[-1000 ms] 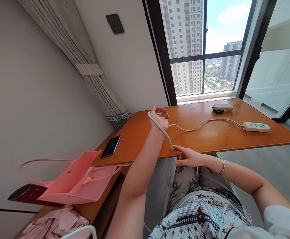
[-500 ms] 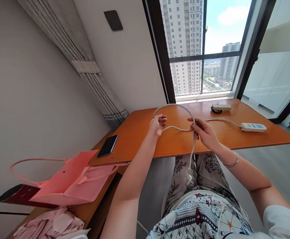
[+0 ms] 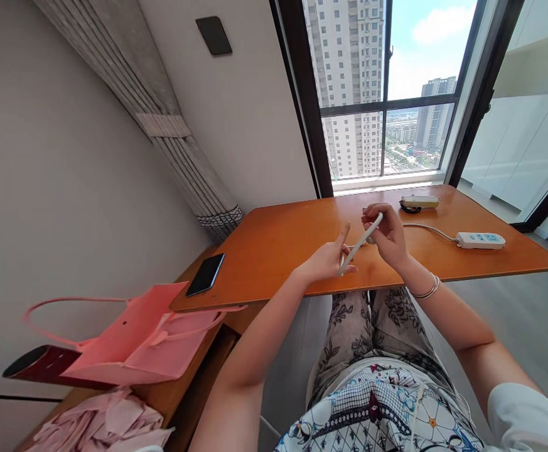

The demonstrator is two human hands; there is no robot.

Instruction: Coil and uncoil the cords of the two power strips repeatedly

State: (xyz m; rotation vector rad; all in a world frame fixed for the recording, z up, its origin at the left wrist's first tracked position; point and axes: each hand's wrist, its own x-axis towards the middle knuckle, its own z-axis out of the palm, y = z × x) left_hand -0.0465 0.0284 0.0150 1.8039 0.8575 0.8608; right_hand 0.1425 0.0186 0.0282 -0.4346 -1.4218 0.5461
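Note:
A white power cord (image 3: 362, 242) is bunched in a short slanting length between my hands over the front of the table. My left hand (image 3: 326, 260) holds the lower end of this length, its index finger pointing up and the others curled around the cord. My right hand (image 3: 387, 237) grips the upper end with bent fingers, to the right and slightly higher. From behind my right hand the cord runs across the tabletop to a white power strip (image 3: 481, 241). The plug end does not show.
An orange-brown table (image 3: 274, 251) spans the front. On it lie a black phone (image 3: 205, 274) at the left and a second power strip (image 3: 419, 201) with a dark cord near the window. A pink bag (image 3: 137, 342) and pink cloth (image 3: 108, 420) rest on a lower surface at left.
My left hand has moved right, toward my right hand, and my right hand has risen slightly. The wide cord loop has closed to a narrow bundle, and the plug hanging above my lap is out of sight.

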